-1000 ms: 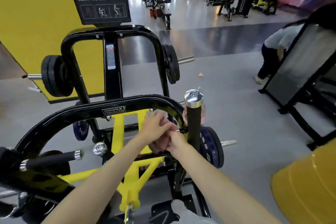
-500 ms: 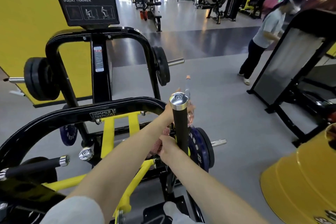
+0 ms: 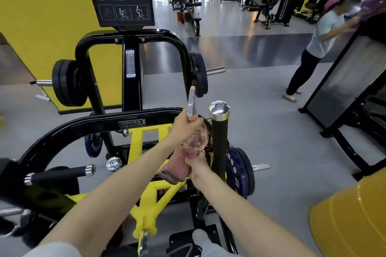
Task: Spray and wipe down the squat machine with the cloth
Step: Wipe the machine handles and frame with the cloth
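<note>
L hand [image 3: 183, 124] – clear spray bottle [image 3: 196, 137]; R hand [image 3: 197, 164] – pink mesh cloth [image 3: 177, 166].

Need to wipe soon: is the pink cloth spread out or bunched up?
Bunched up: the pink cloth is wadded in the right hand, one end hanging loose beside the upright handle.

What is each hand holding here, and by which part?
Left hand holds the spray bottle at its neck, below the nozzle. Right hand grips the pink cloth at its upper end.

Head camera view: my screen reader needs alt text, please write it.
A person's left hand lifts a clear spray bottle while the right hand grips a pink cloth beside the black upright handle of a black-and-yellow squat machine in a gym.
</note>
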Demonstrator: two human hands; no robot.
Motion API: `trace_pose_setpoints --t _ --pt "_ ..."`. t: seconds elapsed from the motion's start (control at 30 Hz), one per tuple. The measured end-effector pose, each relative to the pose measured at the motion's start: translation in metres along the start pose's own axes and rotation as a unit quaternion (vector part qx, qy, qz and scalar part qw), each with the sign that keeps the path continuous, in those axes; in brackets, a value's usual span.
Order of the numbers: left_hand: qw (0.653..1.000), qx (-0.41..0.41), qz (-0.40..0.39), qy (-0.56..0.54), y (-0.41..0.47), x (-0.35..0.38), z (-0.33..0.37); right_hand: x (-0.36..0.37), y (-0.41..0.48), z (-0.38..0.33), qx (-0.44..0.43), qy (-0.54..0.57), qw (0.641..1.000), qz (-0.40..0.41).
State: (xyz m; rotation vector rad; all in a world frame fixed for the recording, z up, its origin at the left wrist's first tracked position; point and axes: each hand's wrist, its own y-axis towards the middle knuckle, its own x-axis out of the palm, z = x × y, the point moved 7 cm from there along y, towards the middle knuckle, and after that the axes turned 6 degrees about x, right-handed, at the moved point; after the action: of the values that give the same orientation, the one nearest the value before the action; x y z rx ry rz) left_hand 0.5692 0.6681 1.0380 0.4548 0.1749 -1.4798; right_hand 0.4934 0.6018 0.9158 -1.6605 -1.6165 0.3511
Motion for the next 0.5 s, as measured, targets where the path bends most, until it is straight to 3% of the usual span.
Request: trace_pose_setpoints --t 0.1,0.23,0.3,0.37,0.5 --pt "0.999 -0.001 -0.011 -0.052 -0.016 -0.025 -0.01 0.013 -0.006 0.014 0.012 -0.04 0.999 -0.019" --pt "1.0 0.0 -0.004 -0.019 -0.048 -0.05 -0.018 0.035 -0.006 0.049 0.051 -0.135 0.986 -0.08" --pt "0.999 0.002 0.04 -0.001 -0.066 -0.07 -0.021 0.045 -0.006 0.06 0.055 -0.224 0.968 -0.096" --pt "0.996 -0.004 0.086 0.018 -0.081 -0.09 -0.022 0.043 0.0 0.057 0.047 -0.289 0.955 -0.054" --pt "0.996 -0.037 0.082 0.027 -0.119 -0.123 -0.032 0.042 0.017 0.058 0.066 -0.222 0.973 -0.02"
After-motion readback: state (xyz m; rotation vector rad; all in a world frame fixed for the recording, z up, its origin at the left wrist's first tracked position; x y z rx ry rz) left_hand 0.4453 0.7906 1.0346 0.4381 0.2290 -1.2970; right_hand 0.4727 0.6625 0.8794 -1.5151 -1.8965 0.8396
